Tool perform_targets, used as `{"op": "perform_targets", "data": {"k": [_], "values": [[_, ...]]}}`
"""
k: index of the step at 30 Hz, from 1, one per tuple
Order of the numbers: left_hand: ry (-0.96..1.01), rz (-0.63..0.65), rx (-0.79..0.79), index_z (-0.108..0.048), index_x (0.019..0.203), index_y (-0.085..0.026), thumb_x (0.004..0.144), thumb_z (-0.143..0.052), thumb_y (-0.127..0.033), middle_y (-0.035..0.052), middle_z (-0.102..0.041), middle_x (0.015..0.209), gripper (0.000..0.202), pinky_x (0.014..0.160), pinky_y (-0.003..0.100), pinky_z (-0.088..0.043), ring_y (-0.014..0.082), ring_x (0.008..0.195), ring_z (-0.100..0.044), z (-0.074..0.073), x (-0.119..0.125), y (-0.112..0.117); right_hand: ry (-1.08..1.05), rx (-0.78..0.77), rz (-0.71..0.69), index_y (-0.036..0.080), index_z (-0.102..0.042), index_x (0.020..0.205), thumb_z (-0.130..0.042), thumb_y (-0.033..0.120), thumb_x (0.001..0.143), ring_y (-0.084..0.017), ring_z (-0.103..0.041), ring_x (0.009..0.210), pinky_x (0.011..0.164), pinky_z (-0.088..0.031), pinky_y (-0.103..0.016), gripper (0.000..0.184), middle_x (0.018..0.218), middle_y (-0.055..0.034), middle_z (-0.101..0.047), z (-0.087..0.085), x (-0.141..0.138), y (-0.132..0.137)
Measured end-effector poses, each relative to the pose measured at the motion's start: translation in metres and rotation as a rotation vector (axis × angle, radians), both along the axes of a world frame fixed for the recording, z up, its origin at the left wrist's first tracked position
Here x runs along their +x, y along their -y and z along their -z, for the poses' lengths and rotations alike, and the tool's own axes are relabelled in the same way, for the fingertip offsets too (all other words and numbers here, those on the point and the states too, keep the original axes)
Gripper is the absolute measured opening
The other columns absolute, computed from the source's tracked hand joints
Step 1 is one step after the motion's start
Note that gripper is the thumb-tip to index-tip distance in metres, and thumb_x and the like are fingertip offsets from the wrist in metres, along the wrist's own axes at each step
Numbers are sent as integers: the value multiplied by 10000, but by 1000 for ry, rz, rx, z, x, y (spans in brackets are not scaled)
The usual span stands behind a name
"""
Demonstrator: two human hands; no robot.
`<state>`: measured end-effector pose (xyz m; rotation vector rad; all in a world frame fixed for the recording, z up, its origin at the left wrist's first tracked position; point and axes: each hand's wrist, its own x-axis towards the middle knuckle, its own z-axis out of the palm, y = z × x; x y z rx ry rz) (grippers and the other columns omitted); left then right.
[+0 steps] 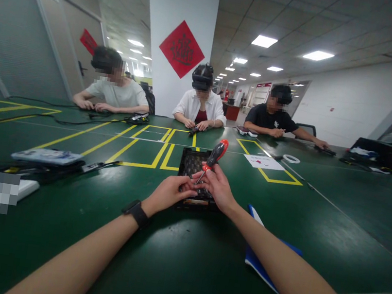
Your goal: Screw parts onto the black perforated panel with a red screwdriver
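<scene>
My right hand (217, 187) is closed around a screwdriver with a red and black handle (216, 154), its handle tilted up and away and its tip pointing down toward my left hand. My left hand (170, 193) is pinched shut at the screwdriver's tip, holding something too small to make out. Both hands hover over a black tray (190, 158) on the green table (130, 240). A black watch sits on my left wrist.
A blue folder (255, 264) lies under my right forearm. At the left lie a blue-white packet (47, 156), cables and a white box. A sheet of paper (263, 162) and a tape roll (291, 159) lie to the right. Three people sit at the far side, another at the right edge.
</scene>
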<state>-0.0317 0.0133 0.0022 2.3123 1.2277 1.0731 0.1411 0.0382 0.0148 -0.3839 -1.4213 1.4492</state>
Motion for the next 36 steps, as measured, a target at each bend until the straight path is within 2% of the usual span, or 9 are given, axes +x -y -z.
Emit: {"op": "perform_targets", "data": {"k": [3, 12, 15, 21, 29, 36], "values": [[22, -1, -10, -595, 750, -146, 755, -585, -435, 3, -621, 692, 289, 599, 219, -405, 115, 616, -527, 1, 1, -2, -1, 5, -2, 221, -458, 1099, -522, 362, 830, -139, -639, 746, 680, -534, -303, 310, 848, -40, -650, -1, 1, 0], [-25, 26, 26, -660, 859, -160, 844, -481, -335, 36, -658, 779, 252, 662, 231, -408, 127, 674, -553, -2, -1, -2, -55, -46, -21, 219, -428, 1146, -436, 377, 871, -155, -649, 752, 682, -530, -322, 317, 844, -52, -664, 0, 4, -4], [-29, 33, 18, -663, 858, -163, 841, -484, -347, 30, -660, 788, 257, 661, 226, -405, 125, 676, -554, -3, 0, -1, -48, -42, -16, 210, -430, 1147, -447, 361, 869, -158, -650, 760, 676, -527, -313, 317, 853, -60, -666, -1, 4, -4], [-3, -31, -8, -639, 781, -148, 753, -587, -430, 12, -641, 706, 288, 594, 217, -396, 117, 605, -532, -1, 3, -2, -28, -17, -12, 209, -444, 1120, -491, 345, 850, -159, -651, 764, 668, -525, -301, 305, 867, -63, -663, -3, 3, -1], [-19, 8, 9, -650, 830, -165, 824, -509, -361, 19, -655, 781, 242, 648, 227, -393, 128, 687, -557, -3, 2, -3, -44, -50, 13, 217, -434, 1120, -471, 364, 857, -146, -645, 725, 675, -528, -322, 303, 807, -36, -651, -5, 5, 0], [3, -11, -15, -634, 805, -163, 802, -534, -403, 12, -646, 754, 260, 618, 222, -389, 120, 654, -547, -3, 2, -4, -19, -49, 17, 200, -447, 1106, -480, 344, 853, -145, -641, 710, 652, -524, -303, 293, 791, -39, -645, -8, 5, 0]]}}
